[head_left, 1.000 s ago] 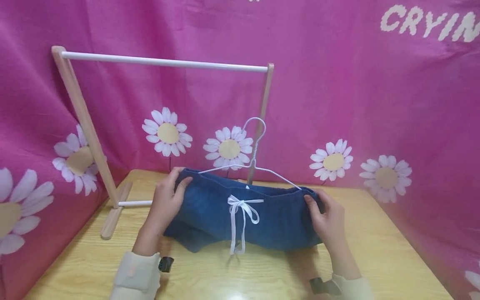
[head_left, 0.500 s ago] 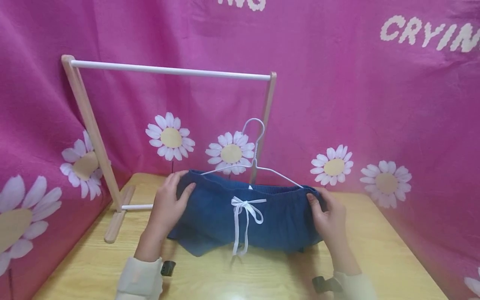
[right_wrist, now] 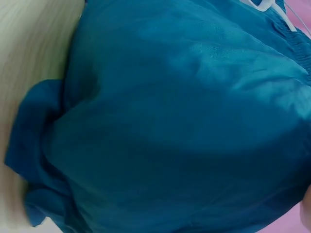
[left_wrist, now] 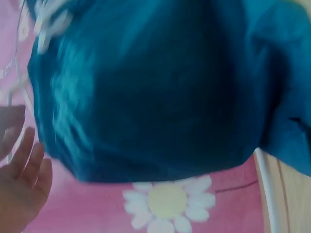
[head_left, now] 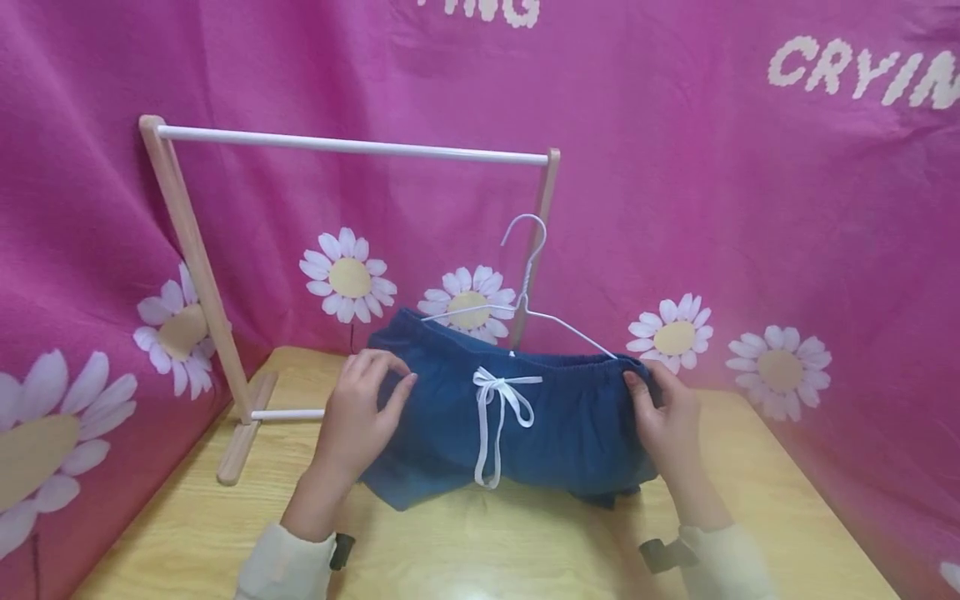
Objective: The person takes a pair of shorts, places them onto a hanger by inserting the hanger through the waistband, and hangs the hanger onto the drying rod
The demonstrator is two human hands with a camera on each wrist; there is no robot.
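Note:
Dark blue shorts [head_left: 525,425] with a white drawstring bow [head_left: 495,383] are spread over a white wire hanger [head_left: 525,304], whose arms go into the waist opening and whose hook points up. My right hand [head_left: 670,425] pinches the waistband at the right corner, around the hanger's end. At the other side, my left hand [head_left: 360,412] is in front of the left edge, below the waistband corner. In the left wrist view its loosely bent fingers [left_wrist: 30,167] show beside the cloth, holding nothing. The hanger's ends are hidden inside the shorts.
A small garment rack with a white top rail [head_left: 352,146] and wooden posts [head_left: 198,267] stands behind and left. Its lower bar is partly hidden by my left hand and the shorts. The wooden table [head_left: 757,517] is bordered by a pink daisy-print curtain [head_left: 675,208].
My left hand has let go of the waistband corner and sits lower beside it. The shorts' left side and the hanger have risen slightly. My right hand keeps its pinch.

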